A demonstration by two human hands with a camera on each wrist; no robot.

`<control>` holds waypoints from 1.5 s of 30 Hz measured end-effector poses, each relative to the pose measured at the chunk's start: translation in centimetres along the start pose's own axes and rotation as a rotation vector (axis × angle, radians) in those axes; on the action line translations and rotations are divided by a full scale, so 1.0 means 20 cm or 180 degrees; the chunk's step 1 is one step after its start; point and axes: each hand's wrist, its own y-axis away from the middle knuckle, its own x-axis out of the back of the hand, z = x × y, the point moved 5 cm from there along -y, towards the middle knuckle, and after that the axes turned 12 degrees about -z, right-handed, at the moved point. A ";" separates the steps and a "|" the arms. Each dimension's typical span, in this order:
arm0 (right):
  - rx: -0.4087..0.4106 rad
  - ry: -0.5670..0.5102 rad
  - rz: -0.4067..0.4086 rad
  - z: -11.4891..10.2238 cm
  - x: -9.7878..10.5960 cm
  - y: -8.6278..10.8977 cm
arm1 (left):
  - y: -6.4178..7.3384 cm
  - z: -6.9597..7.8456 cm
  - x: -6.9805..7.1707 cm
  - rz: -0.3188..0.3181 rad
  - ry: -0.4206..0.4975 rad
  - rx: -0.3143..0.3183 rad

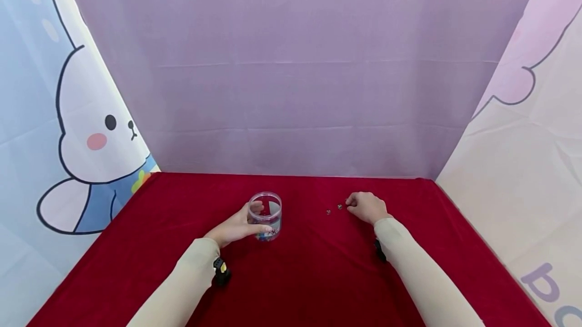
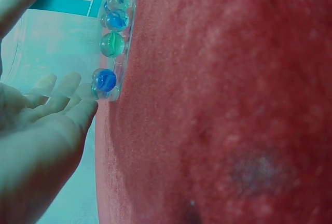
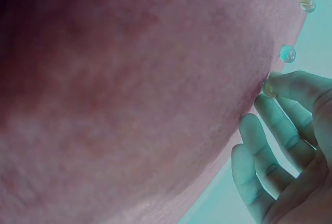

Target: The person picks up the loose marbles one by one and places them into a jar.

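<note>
My left hand (image 1: 236,227) grips a clear plastic jar (image 1: 278,218) from its left side, thumb across the front and fingers behind. The jar is open at the top and carries a printed label. In the left wrist view, several glass marbles (image 2: 116,20) with blue and green swirls lie along the jar's bottom. On the right, my right hand (image 1: 368,207) is low at the cloth, thumb and forefinger pinching a yellowish marble (image 3: 268,88). Just left of those fingertips, two loose clear marbles (image 1: 339,206) sit apart on the cloth.
A red cloth (image 1: 309,276) covers the table. Behind it hangs a plain purple curtain (image 1: 291,74). A blue curtain with a cartoon rabbit (image 1: 100,150) borders the left side, and a pale printed curtain (image 1: 523,165) borders the right.
</note>
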 end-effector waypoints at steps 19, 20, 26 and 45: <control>0.0092 0.0002 0.0091 -0.02 0.03 0.04 | 0.00 0.00 0.00 -0.0018 0.0003 -0.0010; 0.0108 0.0002 0.0104 -0.03 0.04 0.04 | 0.00 0.00 0.00 -0.0024 0.0007 -0.0014; 0.0187 0.0051 0.0181 -0.07 0.06 0.05 | 0.01 0.00 0.00 -0.0027 -0.0008 -0.0022; 0.0543 0.0064 0.0405 -0.26 0.13 0.12 | 0.01 0.00 0.00 -0.0006 -0.0010 -0.0006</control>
